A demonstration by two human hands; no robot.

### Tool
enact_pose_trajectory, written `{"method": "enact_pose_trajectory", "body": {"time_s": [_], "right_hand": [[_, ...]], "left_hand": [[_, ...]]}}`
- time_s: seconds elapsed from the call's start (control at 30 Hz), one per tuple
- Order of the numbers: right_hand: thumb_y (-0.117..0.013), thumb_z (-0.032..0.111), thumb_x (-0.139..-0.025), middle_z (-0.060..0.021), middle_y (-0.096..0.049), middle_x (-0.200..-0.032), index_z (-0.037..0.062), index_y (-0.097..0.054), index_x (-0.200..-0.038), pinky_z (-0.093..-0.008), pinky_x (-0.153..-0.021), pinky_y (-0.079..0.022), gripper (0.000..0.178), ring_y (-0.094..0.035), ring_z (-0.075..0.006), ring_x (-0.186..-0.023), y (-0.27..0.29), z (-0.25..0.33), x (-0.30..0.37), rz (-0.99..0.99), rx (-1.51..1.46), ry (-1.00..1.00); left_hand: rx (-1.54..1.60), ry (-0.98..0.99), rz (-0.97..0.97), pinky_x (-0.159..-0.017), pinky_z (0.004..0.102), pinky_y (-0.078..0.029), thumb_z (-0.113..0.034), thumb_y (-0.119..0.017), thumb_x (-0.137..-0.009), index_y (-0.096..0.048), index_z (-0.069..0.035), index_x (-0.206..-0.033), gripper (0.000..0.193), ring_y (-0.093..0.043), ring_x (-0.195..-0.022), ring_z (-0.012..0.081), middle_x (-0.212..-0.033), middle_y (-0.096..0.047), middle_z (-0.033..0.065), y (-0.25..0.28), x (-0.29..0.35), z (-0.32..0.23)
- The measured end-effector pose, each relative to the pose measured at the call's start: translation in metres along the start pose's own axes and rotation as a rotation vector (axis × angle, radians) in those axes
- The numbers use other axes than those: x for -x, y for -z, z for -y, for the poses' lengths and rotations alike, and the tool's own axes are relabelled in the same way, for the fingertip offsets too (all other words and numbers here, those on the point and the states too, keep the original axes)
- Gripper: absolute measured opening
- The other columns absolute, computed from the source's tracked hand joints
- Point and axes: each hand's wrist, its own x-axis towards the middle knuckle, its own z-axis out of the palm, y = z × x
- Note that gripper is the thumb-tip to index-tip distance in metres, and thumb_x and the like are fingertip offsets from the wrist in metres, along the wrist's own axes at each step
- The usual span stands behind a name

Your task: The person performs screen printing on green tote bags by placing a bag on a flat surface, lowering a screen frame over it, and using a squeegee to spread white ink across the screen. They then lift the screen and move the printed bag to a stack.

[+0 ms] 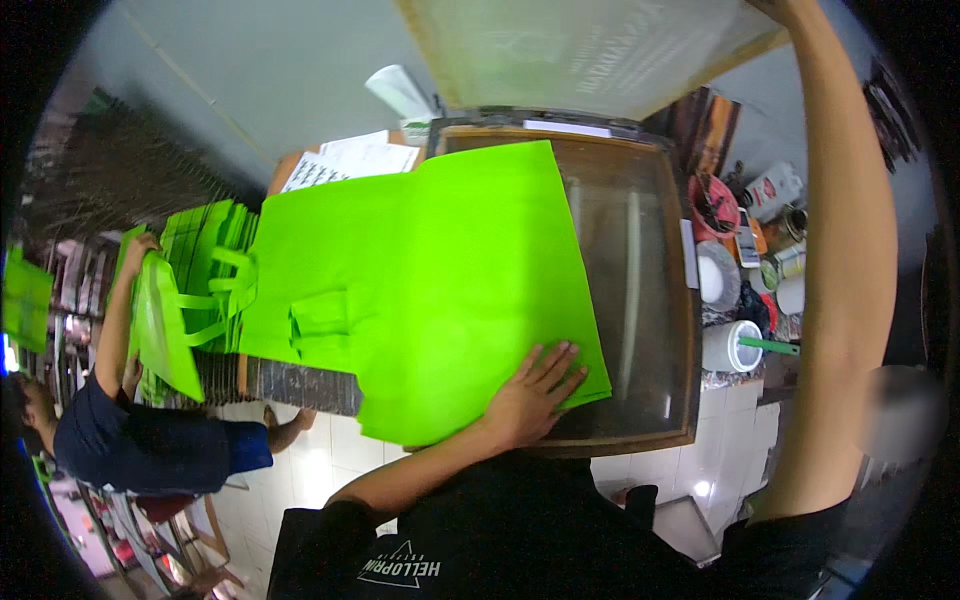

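Observation:
My left hand (535,395) lies flat, fingers spread, on the near right corner of a bright green fabric bag (480,270). The bag rests partly on a wood-rimmed glass board (640,290), whose right side shows bare. At the upper right, my raised right arm reaches the corner of a tilted screen-printing frame (610,60) with pale lettering in its mesh. My right hand (784,8) closes on that corner, its fingers mostly cut off by the picture's edge. More green fabric with a folded strap (318,318) lies to the left.
At the left, a co-worker in a dark shirt (150,440) handles a green bag (165,330) beside hanging bags and wire racks. Printed sheets (350,160) lie behind the fabric. Right of the board stand a white tub (732,347) with a green-handled tool, a pink bowl (714,205) and bottles.

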Motion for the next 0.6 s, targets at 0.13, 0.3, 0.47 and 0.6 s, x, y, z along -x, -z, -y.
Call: {"method": "enact_pose_trajectory", "body": {"time_s": [0.13, 0.3, 0.47, 0.6], "right_hand": [[-0.075, 0.036, -0.085, -0.0305, -0.072, -0.108, -0.0093, -0.073, -0.110, -0.0451, -0.092, -0.054, 0.052, -0.071, -0.0387, -0.100, 0.013, 0.005, 0.003, 0.075, -0.070, 0.038], [-0.076, 0.035, -0.084, -0.0292, -0.074, -0.099, -0.0060, -0.076, -0.104, -0.0462, -0.087, -0.055, 0.046, -0.073, -0.0399, -0.091, -0.002, -0.003, -0.010, 0.045, -0.093, 0.099], [-0.076, 0.037, -0.083, -0.0312, -0.072, -0.098, -0.0051, -0.077, -0.099, -0.0460, -0.086, -0.054, 0.045, -0.071, -0.0430, -0.092, -0.005, -0.006, -0.011, 0.010, -0.082, 0.128], [-0.075, 0.038, -0.083, -0.0283, -0.072, -0.099, -0.0025, -0.078, -0.095, -0.0468, -0.087, -0.054, 0.042, -0.069, -0.0433, -0.093, -0.005, -0.001, -0.010, 0.055, -0.003, 0.141]], "left_hand": [[-0.011, -0.089, -0.024, -0.127, 0.0521, -0.010, -0.040, -0.054, -0.099, -0.036, -0.011, -0.158, 0.069, -0.015, -0.157, 0.0318, -0.167, -0.024, 0.0191, -0.007, -0.035, -0.028], [-0.051, -0.206, 0.004, -0.127, 0.0517, -0.012, -0.042, -0.054, -0.100, -0.042, -0.010, -0.154, 0.065, -0.019, -0.156, 0.0329, -0.165, -0.028, 0.0194, -0.007, -0.071, -0.042], [0.230, -0.127, -0.132, -0.122, 0.0520, -0.026, -0.047, -0.062, -0.096, -0.051, -0.006, -0.147, 0.066, -0.038, -0.146, 0.0364, -0.153, -0.047, 0.0204, -0.007, -0.113, -0.051], [0.269, -0.035, -0.437, -0.111, 0.0535, -0.038, -0.038, -0.074, -0.090, -0.051, -0.004, -0.146, 0.069, -0.049, -0.131, 0.0420, -0.142, -0.054, 0.0247, 0.027, -0.234, 0.035]]}}
